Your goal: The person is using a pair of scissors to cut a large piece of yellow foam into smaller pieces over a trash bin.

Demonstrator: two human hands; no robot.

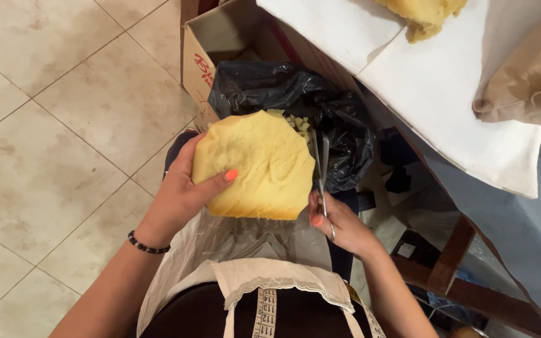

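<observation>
My left hand (pixel 180 197) grips a thick yellow foam piece (pixel 258 166) by its left edge, thumb on top. My right hand (pixel 339 225) holds metal scissors (pixel 320 164) whose blades run up along the foam's right edge. The foam is held over a black plastic bag (pixel 277 84) that contains several small yellow foam scraps (pixel 298 123).
The bag lines a cardboard box (pixel 220 37) on the tiled floor (pixel 51 125). A white cloth-covered table (pixel 446 81) at the right carries another yellow foam chunk (pixel 424 15) and a beige fabric (pixel 530 75). A measuring tape (pixel 267 313) hangs over my apron.
</observation>
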